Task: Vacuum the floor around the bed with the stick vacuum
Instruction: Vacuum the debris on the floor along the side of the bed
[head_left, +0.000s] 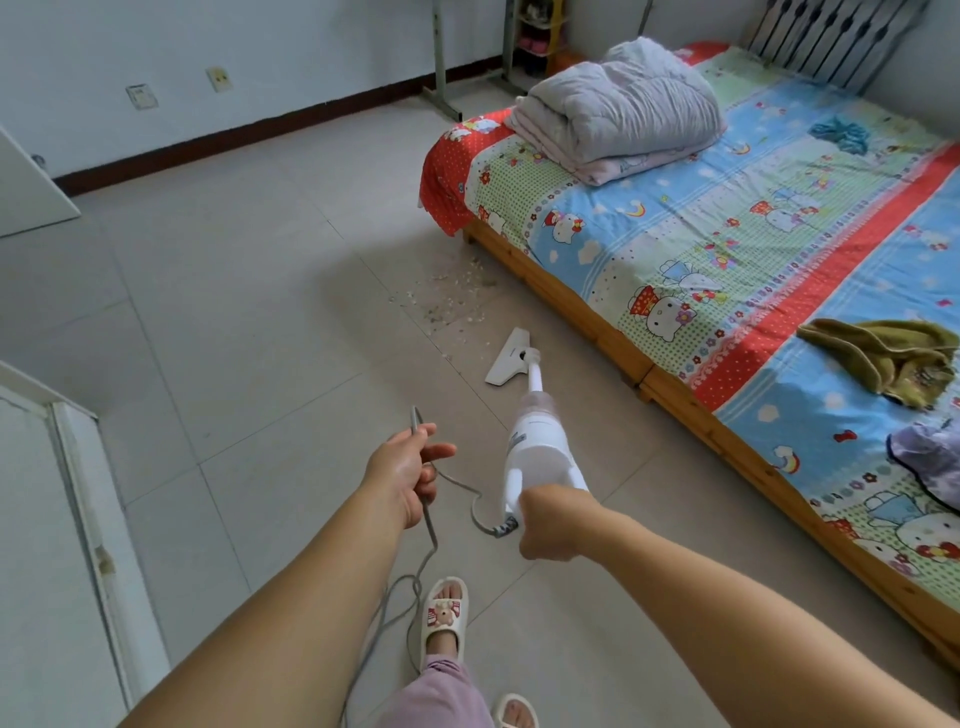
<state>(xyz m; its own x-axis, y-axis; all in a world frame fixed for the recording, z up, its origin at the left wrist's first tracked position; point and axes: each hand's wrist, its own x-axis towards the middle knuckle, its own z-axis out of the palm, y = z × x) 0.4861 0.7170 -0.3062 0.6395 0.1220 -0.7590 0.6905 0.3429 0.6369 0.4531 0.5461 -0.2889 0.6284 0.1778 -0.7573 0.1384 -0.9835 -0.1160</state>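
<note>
The stick vacuum (537, 447) is white and points down and away from the person, toward the bed (727, 291). Its flat floor head (506, 358) sits on the pale tile floor (234, 322), near the wooden side of the bed but not touching it. Just past the floor head there is a patch of little crumbs and dust (447, 296) on the tiles, close to the corner of the bed.

The right hand (550, 525) is closed tight around the handle at the top end of the vacuum. The fingers are wrapped under, so they are hard to see.

The left hand (410, 470) is off to the side, apart from the vacuum. It is loosely curled, with the thumb and one finger sticking out, and it holds the grey cord (431, 540). The cord loops over to the back of the vacuum and also hangs down to the floor beside the person's foot. A short grey bit pokes up above the left hand; it may be part of the cord, but it is too small to tell.

The foot wears a white slipper (444, 613) with a small bear on it.

On the bed is a bright cartoon sheet. A folded grey quilt (623, 109) lies at the far end, and a green cloth (888, 358) lies nearer.
</note>
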